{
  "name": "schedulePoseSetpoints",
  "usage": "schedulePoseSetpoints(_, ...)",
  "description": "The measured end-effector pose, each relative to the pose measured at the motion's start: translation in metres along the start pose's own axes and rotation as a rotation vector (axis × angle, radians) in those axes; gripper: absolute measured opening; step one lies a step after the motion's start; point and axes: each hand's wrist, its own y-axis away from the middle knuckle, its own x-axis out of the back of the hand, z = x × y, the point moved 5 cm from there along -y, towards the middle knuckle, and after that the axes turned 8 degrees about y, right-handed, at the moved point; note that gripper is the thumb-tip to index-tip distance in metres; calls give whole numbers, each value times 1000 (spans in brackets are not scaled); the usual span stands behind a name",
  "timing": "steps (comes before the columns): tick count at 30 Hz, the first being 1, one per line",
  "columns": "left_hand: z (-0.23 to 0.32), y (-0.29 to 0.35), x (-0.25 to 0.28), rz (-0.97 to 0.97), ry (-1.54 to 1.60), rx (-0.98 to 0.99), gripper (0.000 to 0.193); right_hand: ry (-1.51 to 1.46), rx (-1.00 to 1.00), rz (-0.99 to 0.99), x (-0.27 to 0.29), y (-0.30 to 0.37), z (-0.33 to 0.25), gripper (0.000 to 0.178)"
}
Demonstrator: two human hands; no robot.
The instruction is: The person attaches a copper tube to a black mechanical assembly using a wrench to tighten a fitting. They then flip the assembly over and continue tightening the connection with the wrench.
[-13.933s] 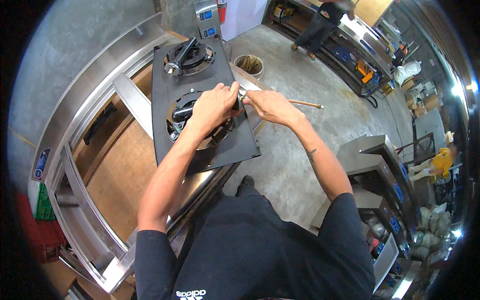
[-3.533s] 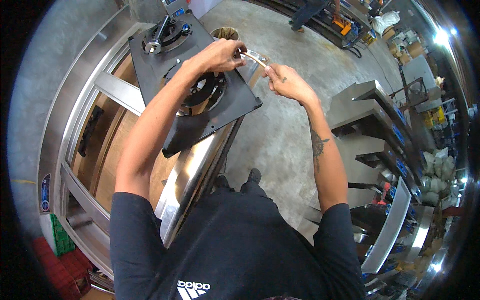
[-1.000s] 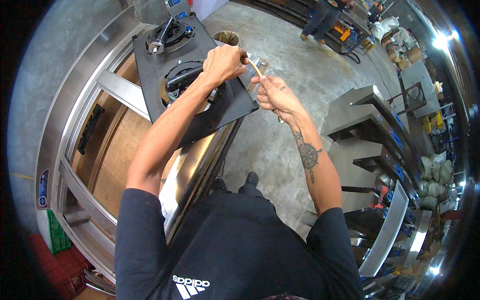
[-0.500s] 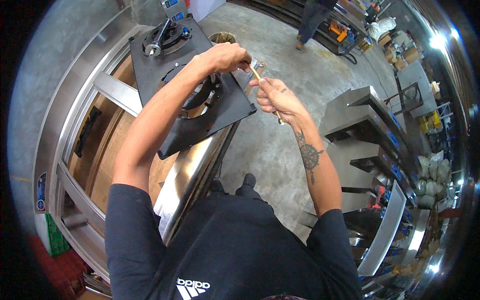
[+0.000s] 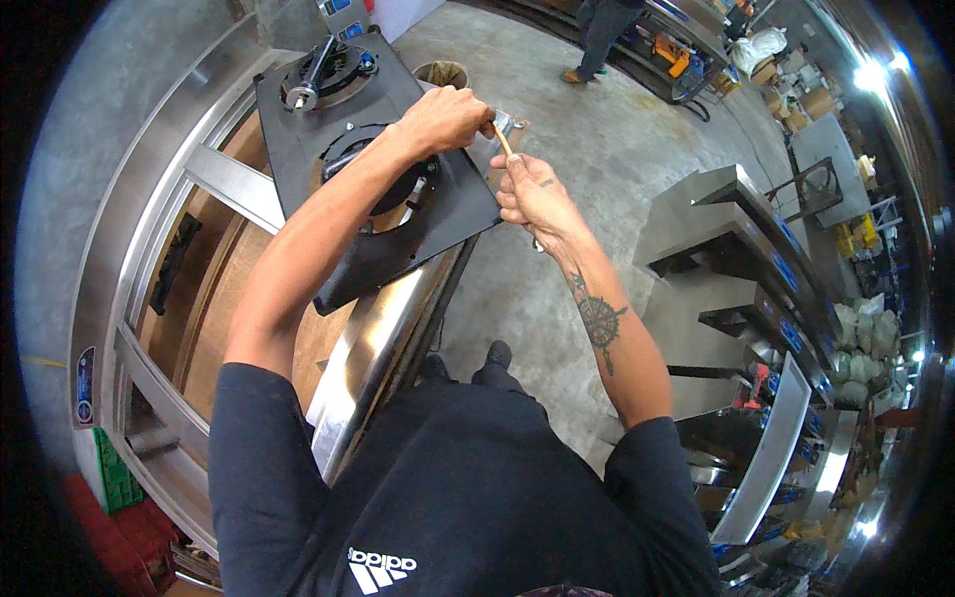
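Note:
Between my hands runs a thin brass-coloured tube (image 5: 503, 139), slanting down to the right. The fingers of my left hand (image 5: 448, 119) are closed round its upper end, palm turned down. My right hand (image 5: 537, 197) grips it lower down, thumb laid along it; a small metallic end peeks out below that wrist. Both hands are over the right side of a black stove panel (image 5: 296, 149). That panel lies tilted across a stainless steel frame (image 5: 235, 184). My left forearm partly hides its nearer round burner opening. A silver burner pipe (image 5: 316, 75) sits at the farther opening.
A bin (image 5: 442, 74) stands on the floor past the panel. Steel hoods or cabinets (image 5: 696, 239) are stacked to the right. A co-worker's legs (image 5: 601, 40) show at the top beside a workbench. Green and red crates (image 5: 117, 478) are at lower left.
My right hand has slid slightly up and left, closer to my left hand, so less of the tube shows. The co-worker's legs have shifted left.

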Motion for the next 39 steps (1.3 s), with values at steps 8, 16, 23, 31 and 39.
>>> schedulePoseSetpoints(8,-11,-5,4,-29,184,-134,16,-11,-24,-166,14,3,-8,30)
schedulePoseSetpoints(16,-9,-3,-2,-2,45,-72,27,-169,-13,-120,3,-7,6,34)
schedulePoseSetpoints(23,1,2,-1,59,6,-75,25,-154,11,-42,-5,-1,7,32)
schedulePoseSetpoints(31,-5,0,6,-71,96,-106,36,-225,63,4,-25,1,15,32)
schedulePoseSetpoints(39,-58,23,56,73,608,59,37,-75,-6,-18,9,8,9,54)
